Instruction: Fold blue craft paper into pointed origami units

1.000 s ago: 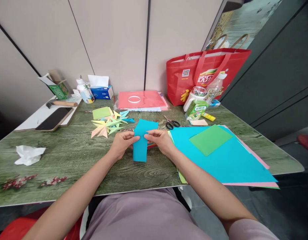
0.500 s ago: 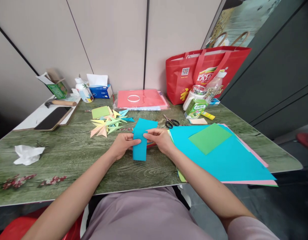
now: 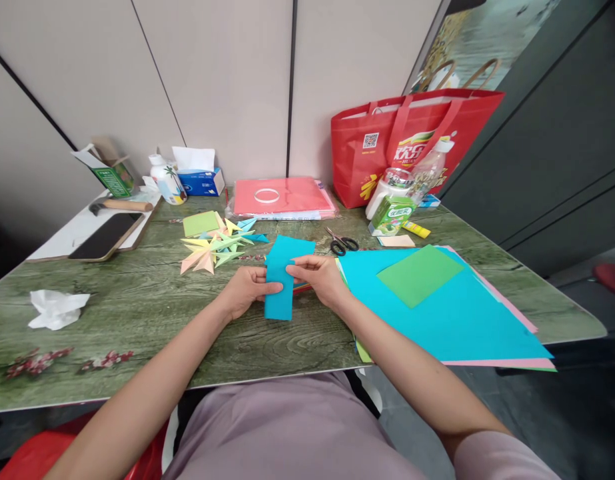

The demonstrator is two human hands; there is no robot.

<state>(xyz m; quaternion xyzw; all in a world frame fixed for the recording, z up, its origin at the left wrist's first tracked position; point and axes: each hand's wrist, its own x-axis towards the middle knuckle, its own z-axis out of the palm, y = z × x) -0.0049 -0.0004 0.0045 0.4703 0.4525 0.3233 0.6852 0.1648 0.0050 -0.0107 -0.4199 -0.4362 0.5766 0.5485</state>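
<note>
A narrow folded strip of blue paper (image 3: 278,303) is held upright between my two hands at the middle of the table. My left hand (image 3: 246,291) grips its left edge, thumb flat on the front. From the right, my right hand (image 3: 320,275) pinches the strip near its upper part. Behind the strip lies another piece of blue paper (image 3: 297,247), and a red edge shows under my right hand. Several folded pastel paper pieces (image 3: 217,247) lie beyond my left hand. Black-handled scissors (image 3: 343,245) rest beyond my right hand.
Large blue sheets (image 3: 462,320) with a green rectangle (image 3: 420,275) on top lie at right. A red bag (image 3: 357,160), jar (image 3: 390,190) and green carton (image 3: 391,217) stand behind. At left are a phone (image 3: 106,237), hammer (image 3: 120,205) and crumpled tissue (image 3: 57,309).
My left thumb has slid slightly down the blue strip. Both hands otherwise keep their hold, and the things on the table stay where they were.
</note>
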